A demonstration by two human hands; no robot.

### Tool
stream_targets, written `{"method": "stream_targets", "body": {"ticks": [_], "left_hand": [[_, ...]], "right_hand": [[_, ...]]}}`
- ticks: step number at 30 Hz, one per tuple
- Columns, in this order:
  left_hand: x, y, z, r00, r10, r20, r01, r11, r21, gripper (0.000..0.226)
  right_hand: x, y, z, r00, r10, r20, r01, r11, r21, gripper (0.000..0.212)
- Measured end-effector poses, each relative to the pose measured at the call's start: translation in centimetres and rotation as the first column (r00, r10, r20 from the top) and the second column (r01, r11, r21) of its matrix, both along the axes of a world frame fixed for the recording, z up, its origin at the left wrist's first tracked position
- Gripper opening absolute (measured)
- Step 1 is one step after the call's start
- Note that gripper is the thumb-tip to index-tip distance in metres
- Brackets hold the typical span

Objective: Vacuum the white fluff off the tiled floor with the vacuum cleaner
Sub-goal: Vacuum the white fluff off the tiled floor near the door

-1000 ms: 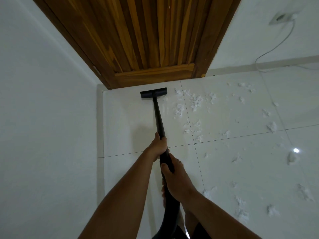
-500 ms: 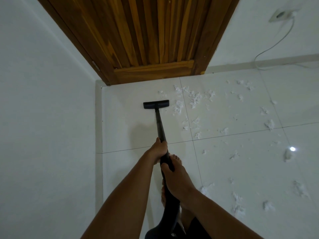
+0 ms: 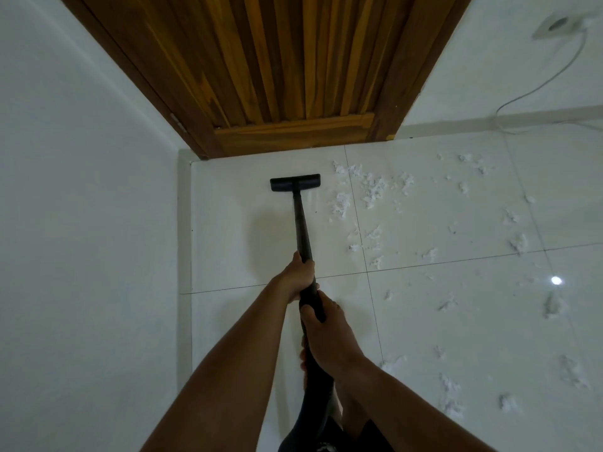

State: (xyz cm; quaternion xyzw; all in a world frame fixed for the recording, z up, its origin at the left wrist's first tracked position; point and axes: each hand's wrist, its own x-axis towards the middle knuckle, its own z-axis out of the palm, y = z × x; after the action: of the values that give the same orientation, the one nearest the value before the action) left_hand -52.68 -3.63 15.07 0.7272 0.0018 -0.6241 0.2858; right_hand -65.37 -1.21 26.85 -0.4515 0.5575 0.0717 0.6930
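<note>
both hands grip the black vacuum cleaner wand (image 3: pixel 301 228), left hand (image 3: pixel 298 275) farther, right hand (image 3: pixel 324 334) nearer. flat black floor nozzle (image 3: pixel 295 183) sits near the brown wooden door (image 3: pixel 287 66). white fluff clumps (image 3: pixel 373 190) lie just right on the white tiled floor (image 3: pixel 235 243); mid-sweep, next move likely rightward.

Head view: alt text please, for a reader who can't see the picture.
A person grips a black vacuum wand with both hands, left hand ahead of right hand, its floor head resting on the tiled floor just short of a wooden door. White fluff lies scattered across the tiles to the right of the head.
</note>
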Motion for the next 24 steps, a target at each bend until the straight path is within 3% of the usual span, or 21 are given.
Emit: {"method": "stream_targets", "body": {"ticks": [10,16,24], "left_hand": [[4.6,-6.4,2.5,0.999,-0.011,0.051,0.007,0.997,0.076,0.046],[8.2,-9.9,5.4,0.991,-0.098,0.086,0.086,0.987,0.138,0.037],[11.8,-13.7,8.9,0.966,-0.229,0.121,0.206,0.963,0.176,0.018]], "right_hand": [[4.2,-5.7,1.4,0.999,-0.039,0.036,0.039,0.999,-0.002,0.04],[8.0,-9.6,4.5,0.996,-0.07,0.054,0.069,0.997,0.026,0.033],[12.3,-14.2,8.1,0.999,0.04,-0.017,-0.039,0.999,0.029,0.03]]}}
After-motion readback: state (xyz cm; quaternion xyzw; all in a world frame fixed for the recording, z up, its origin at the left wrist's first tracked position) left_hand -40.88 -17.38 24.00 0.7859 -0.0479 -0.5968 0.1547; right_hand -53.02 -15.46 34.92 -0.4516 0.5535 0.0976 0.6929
